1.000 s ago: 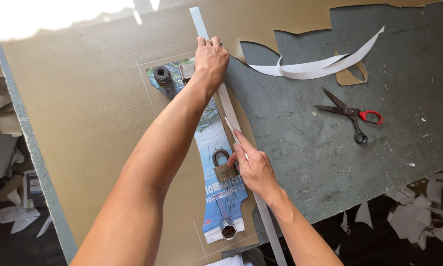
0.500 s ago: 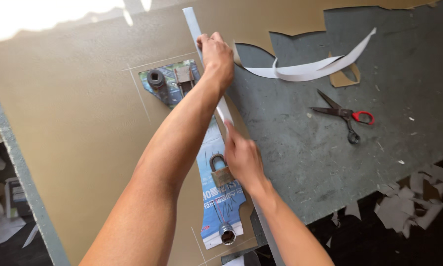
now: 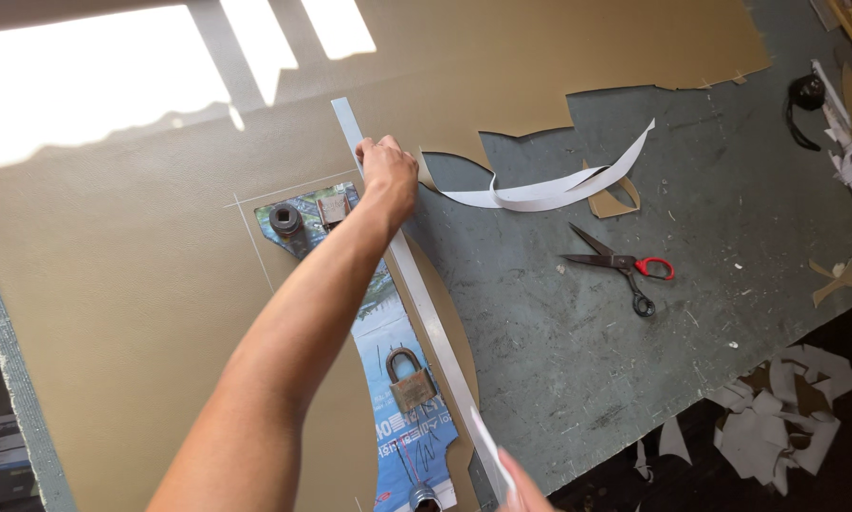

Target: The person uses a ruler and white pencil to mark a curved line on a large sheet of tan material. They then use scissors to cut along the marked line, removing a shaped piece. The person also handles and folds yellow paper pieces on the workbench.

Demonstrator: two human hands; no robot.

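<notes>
The metal straightedge (image 3: 416,294) lies diagonally across the tan sheet material (image 3: 141,313), running from the upper middle of the sheet down toward the bottom edge of the view, along the right flank of a printed blue pattern piece (image 3: 393,351). Your left hand (image 3: 386,175) presses flat on its upper part, fingers curled over the strip and bearing down, gripping nothing else. Your right hand (image 3: 521,485) shows only as fingertips at the bottom edge, pinched on a thin white marking or cutting tool (image 3: 490,446) laid against the lower end of the straightedge; which tool it is cannot be told.

Judgement on handling: the straightedge looks stiff, thin and light, with a smooth face likely to skate on the sheet. With only one hand holding it near the top, the far lower end may pivot under side pressure. Press from above, not by the edges, and keep fingertips back from the working side.

The tan sheet appears soft and pliable, its right border already cut ragged. The pattern piece is weighted by a padlock (image 3: 409,379), a dark socket (image 3: 284,220) and a small metal block (image 3: 333,209).

Well apart on the grey table (image 3: 577,360) lie red-handled scissors (image 3: 625,270), a curled white strip (image 3: 549,190) and offcuts (image 3: 777,408).
</notes>
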